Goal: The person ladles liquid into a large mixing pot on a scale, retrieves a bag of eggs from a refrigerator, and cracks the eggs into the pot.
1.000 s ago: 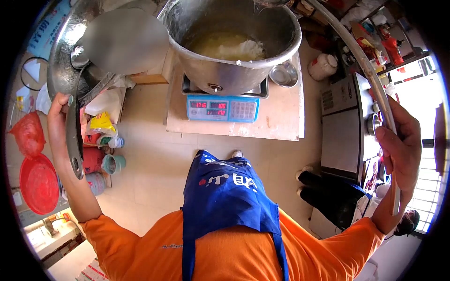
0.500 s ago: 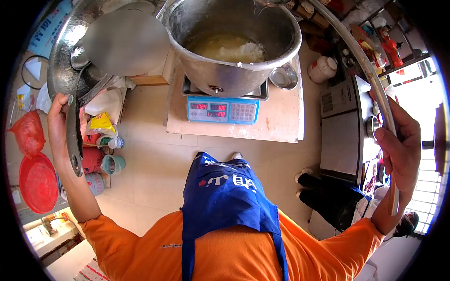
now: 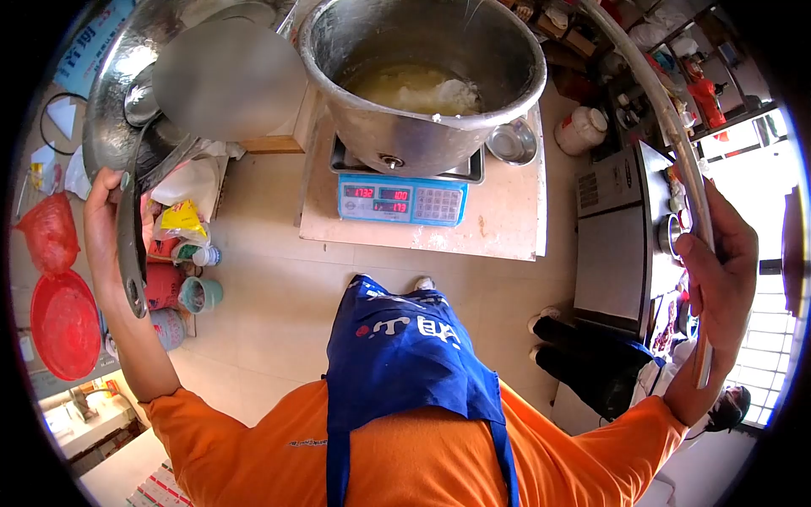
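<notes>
My left hand (image 3: 106, 203), at the left, is closed round the dark handle of a shiny metal pan (image 3: 114, 110), which is held up at the upper left. At the right, my right hand (image 3: 726, 262) is wrapped round a long metal rod (image 3: 676, 118) that runs up past the top edge. Between them a large steel pot (image 3: 397, 139) stands on a blue digital scale (image 3: 401, 200) with lit red digits. Yellowish liquid with a white lump (image 3: 456, 97) lies inside the pot. A grey blur hides the area beside the pan.
The scale rests on a pale board (image 3: 490, 220), with a small metal bowl (image 3: 512, 142) near the pot. Red basins and bags are at the left. A metal cabinet (image 3: 612, 241) stands right; a person in dark trousers (image 3: 583, 363) is at the lower right.
The scale's top-left reading has gone from 1724 to 1732. The rod's upper part has shifted slightly right. Both hands keep their hold.
</notes>
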A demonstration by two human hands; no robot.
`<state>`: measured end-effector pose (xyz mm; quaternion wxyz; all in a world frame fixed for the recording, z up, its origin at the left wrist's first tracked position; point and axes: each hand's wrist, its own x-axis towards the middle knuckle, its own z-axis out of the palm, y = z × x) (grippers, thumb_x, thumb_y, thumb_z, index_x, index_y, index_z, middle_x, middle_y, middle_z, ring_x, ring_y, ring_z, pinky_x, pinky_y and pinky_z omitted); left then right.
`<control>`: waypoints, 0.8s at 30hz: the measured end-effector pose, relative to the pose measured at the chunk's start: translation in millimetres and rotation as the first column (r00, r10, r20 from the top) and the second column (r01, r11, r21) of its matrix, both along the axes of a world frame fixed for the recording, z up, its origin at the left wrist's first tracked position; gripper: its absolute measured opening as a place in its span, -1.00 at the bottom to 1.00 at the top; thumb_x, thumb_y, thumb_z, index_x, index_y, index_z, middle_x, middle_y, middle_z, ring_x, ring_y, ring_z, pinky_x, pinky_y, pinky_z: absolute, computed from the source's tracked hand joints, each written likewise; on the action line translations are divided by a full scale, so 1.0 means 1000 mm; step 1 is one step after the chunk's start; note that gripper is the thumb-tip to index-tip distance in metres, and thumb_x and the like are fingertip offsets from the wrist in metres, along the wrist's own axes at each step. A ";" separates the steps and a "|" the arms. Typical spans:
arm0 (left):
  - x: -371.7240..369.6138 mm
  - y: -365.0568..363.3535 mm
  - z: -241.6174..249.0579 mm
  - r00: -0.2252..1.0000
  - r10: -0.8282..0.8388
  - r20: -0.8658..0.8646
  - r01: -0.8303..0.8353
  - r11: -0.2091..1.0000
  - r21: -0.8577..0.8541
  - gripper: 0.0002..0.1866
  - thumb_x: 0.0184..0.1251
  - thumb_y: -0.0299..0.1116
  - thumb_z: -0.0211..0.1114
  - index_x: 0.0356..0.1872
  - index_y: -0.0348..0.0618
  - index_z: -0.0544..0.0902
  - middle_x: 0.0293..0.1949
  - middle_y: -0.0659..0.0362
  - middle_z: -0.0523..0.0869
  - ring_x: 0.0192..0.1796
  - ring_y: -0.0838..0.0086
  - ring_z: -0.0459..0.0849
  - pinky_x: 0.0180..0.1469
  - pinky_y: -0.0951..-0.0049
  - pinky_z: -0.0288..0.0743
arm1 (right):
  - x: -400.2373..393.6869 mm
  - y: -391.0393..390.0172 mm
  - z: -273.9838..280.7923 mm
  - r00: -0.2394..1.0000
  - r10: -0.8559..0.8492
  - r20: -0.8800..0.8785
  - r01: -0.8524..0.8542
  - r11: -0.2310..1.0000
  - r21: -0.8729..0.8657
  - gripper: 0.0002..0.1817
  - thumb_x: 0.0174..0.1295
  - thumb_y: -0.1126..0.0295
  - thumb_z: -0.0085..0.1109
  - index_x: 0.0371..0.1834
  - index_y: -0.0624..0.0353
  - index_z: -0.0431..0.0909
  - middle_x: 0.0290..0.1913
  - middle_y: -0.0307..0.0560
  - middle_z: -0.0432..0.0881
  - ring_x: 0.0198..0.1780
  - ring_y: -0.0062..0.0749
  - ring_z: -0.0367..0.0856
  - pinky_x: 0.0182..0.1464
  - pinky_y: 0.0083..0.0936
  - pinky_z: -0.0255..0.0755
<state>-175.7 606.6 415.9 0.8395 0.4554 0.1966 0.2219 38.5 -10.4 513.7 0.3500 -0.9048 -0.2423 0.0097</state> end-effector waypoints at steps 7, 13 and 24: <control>-0.001 -0.009 0.002 1.000 0.015 -0.005 -0.015 1.000 0.013 -0.82 0.54 -0.52 0.11 0.03 -0.42 0.50 -0.14 -0.08 0.73 -0.30 0.36 0.81 -0.30 0.48 0.89 | -0.003 0.001 0.005 1.000 -0.014 -0.008 0.014 0.999 -0.045 -0.39 0.35 0.44 0.29 0.50 0.19 0.45 -0.32 -0.18 0.72 -0.74 -0.83 0.33 -0.67 -0.85 0.35; -0.008 0.011 -0.010 0.997 -0.063 0.047 0.060 0.997 0.055 -0.78 0.55 -0.52 0.10 0.07 -0.45 0.49 -0.03 -0.19 0.72 -0.19 0.32 0.83 -0.27 0.46 0.89 | -0.008 0.006 0.002 1.000 -0.021 0.023 0.022 0.999 -0.049 -0.38 0.36 0.35 0.31 0.49 0.25 0.45 -0.46 -0.30 0.58 -0.68 -0.79 0.30 -0.60 -0.78 0.22; -0.004 0.004 -0.005 1.000 -0.013 -0.001 0.013 0.998 0.068 -0.72 0.53 -0.54 0.07 0.13 -0.53 0.43 0.19 -0.46 0.59 -0.10 0.17 0.84 -0.28 0.47 0.89 | -0.014 0.008 0.001 0.998 -0.056 -0.017 0.055 0.998 -0.038 -0.40 0.37 0.38 0.26 0.48 0.24 0.46 -0.47 -0.29 0.56 -0.66 -0.78 0.33 -0.58 -0.77 0.22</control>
